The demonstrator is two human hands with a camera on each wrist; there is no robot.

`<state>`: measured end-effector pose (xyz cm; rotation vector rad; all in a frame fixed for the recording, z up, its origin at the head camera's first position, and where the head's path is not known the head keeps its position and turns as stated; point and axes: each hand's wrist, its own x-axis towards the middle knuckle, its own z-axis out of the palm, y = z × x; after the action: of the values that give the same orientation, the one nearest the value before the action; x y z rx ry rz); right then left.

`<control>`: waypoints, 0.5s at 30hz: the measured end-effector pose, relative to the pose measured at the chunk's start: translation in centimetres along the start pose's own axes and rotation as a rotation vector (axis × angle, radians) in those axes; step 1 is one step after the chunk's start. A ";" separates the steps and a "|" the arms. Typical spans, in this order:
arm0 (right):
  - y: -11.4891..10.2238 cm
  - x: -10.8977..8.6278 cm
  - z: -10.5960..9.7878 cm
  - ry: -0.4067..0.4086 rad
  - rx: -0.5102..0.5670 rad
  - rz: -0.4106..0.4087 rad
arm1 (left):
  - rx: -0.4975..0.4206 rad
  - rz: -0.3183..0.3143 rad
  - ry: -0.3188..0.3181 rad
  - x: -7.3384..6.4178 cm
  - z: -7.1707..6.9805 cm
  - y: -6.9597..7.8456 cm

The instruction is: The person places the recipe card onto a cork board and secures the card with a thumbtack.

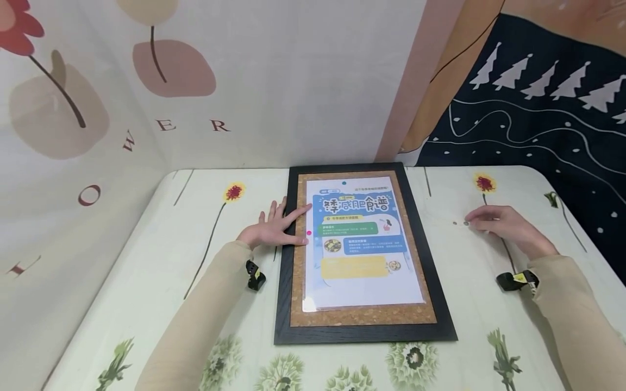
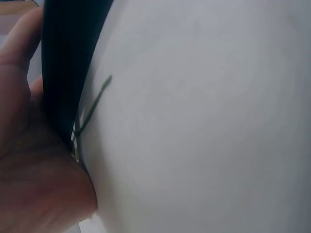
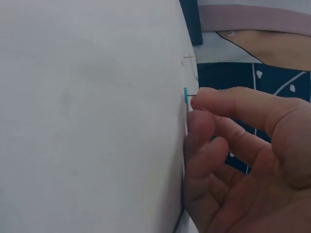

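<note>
Nearest you, your beige sleeves [image 1: 577, 315] reach in on either side of the black-framed corkboard [image 1: 364, 333], which lies flat on the flower-printed worktop [image 1: 469, 353]. A small black wrist camera [image 1: 255, 276] sits below your left hand [image 1: 274, 228], just beside the corkboard; another [image 1: 515, 281] is well to its right.

On the corkboard lies a Chinese diet-recipe poster [image 1: 359, 244], its long axis running away from you. Your left hand, fingers spread apart and clamped on nothing, rests across the corkboard's left side; thumb and forefinger reach the poster's edge, either side of a pink tack [image 1: 308, 233]. A green tack [image 1: 344, 183] marks the top.

To the corkboard's right, your right hand [image 1: 506, 224] bends its fingertips to a blue tack [image 3: 185, 95] with its pin pointing up from the worktop. You cannot tell whether this grip is together on the pin. A second tack [image 1: 455, 223] lies between that hand and the corkboard. Note the key relation: the right hand is nearer the loose tacks, while the poster lies to its left, under the left hand.

Beyond the corkboard hangs a lettered pale curtain [image 1: 293, 81]; beyond its right corner, a dark tree-printed cloth [image 1: 533, 125].
</note>
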<state>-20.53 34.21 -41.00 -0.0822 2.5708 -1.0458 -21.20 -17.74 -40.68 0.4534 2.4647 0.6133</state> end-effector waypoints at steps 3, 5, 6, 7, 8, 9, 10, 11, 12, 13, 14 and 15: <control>-0.2 0.2 0.1 0.009 -0.019 -0.002 | 0.006 -0.006 -0.002 0.1 0.0 0.0; -0.4 0.3 0.3 0.018 -0.029 0.001 | 0.007 -0.011 -0.003 0.1 0.0 0.0; -0.5 0.3 0.3 0.023 -0.035 0.005 | 0.006 -0.009 -0.003 0.1 0.0 0.0; -0.6 0.4 0.4 0.029 -0.041 0.012 | 0.008 -0.009 -0.003 0.1 0.0 0.0; -0.7 0.4 0.4 0.035 -0.046 0.017 | 0.008 -0.009 -0.003 0.1 0.0 0.0; -0.7 0.4 0.5 0.041 -0.048 0.023 | 0.009 -0.008 -0.003 0.1 0.0 0.0; -0.8 0.5 0.5 0.046 -0.050 0.029 | 0.010 -0.008 -0.002 0.1 0.0 -0.1; -0.8 0.5 0.5 0.050 -0.055 0.035 | 0.012 -0.009 -0.002 0.2 0.1 -0.1; -0.8 0.6 0.5 0.055 -0.059 0.038 | 0.015 -0.009 -0.003 0.2 0.1 -0.1; -0.7 0.6 0.5 0.056 -0.058 0.038 | 0.015 -0.011 -0.004 0.3 0.1 -0.2; -0.7 0.6 0.5 0.057 -0.057 0.040 | 0.014 -0.011 -0.004 0.3 0.1 -0.2; -0.6 0.6 0.5 0.059 -0.051 0.045 | 0.013 -0.009 -0.003 0.3 0.1 -0.2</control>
<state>-20.97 33.27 -41.13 -0.0061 2.6393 -0.9803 -21.43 -17.75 -41.02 0.4482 2.4678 0.5937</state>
